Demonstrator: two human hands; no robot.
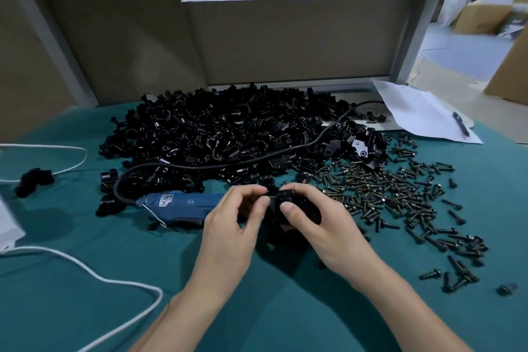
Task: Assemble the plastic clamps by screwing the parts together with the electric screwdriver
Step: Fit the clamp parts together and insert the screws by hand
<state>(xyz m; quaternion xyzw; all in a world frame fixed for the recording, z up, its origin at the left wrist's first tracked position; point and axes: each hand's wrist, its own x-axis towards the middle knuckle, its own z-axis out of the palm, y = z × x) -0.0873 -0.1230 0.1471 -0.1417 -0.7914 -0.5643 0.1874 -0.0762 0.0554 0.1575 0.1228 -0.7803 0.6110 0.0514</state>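
My right hand [320, 226] grips a black plastic clamp [300, 210] just above the green table cover, thumb on its near face. My left hand [234, 220] pinches a small dark part, probably a screw, at the clamp's left side; the part itself is mostly hidden by my fingers. The blue electric screwdriver [183, 207] lies on the cloth just left of my left hand, its black cable [257, 159] looping back over the heap. A big heap of black clamp parts [228, 134] fills the middle of the table. Loose dark screws [400, 197] are scattered to the right.
A white cord [94, 271] snakes across the near left, and a white object [8, 226] sits at the left edge. A small group of assembled black clamps [34, 180] lies far left. White paper with a pen [428, 117] lies at the back right. A partition wall stands behind.
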